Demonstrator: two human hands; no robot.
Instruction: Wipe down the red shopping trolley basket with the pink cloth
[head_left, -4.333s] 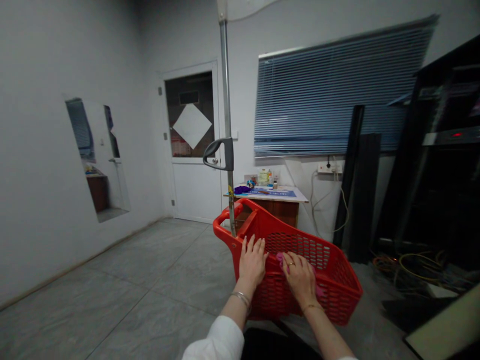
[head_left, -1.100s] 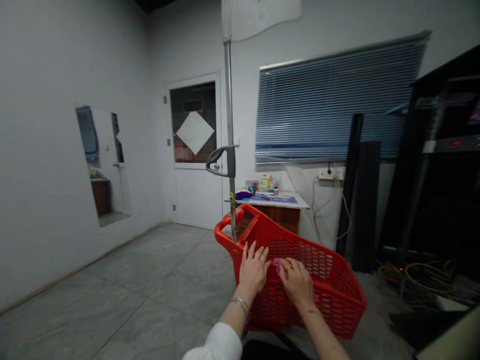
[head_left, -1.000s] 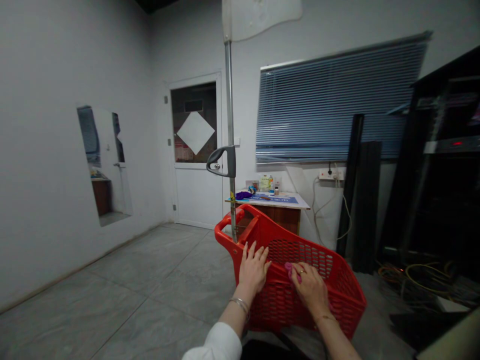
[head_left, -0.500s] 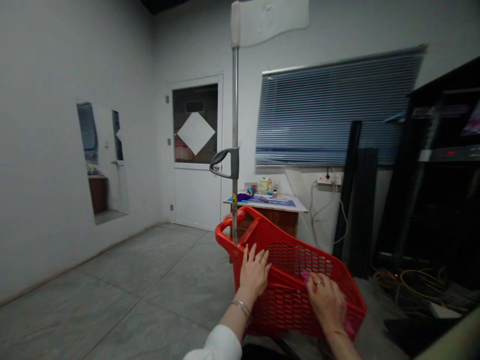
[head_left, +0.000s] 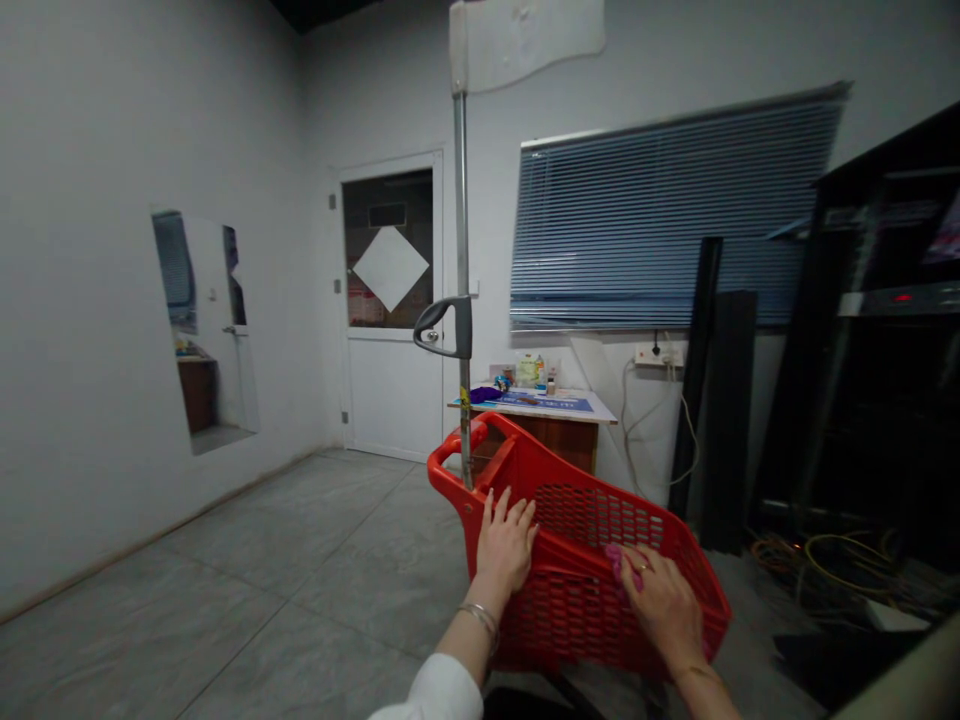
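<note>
Nearest the camera, a white sleeve runs up to a wrist with a thin bracelet. Above it the left hand lies flat against the near side of the red basket, fingers spread wide and gripping nothing, its fingertips at the rim. Just to its right, the right hand comes in over the same near rim with a ring on one finger. Its fingers curl down on a pink cloth and press it against the top edge of the basket. Most of the cloth is hidden under the fingers, so it looks bunched, though I can't say how much of it there is. The two hands are apart, left on the wall, right on the rim.

The basket sits tilted on the grey tiled floor, its mesh wall facing us. From its far end a metal pole rises upright, carrying a grey handle partway up and a white panel at the top.

Behind the basket there's a small table with bottles and small items on top. Dark boards lean against the wall to its right, with cables coiled on the floor and a black cabinet beside them. On the back wall are a white door and blue blinds.
</note>
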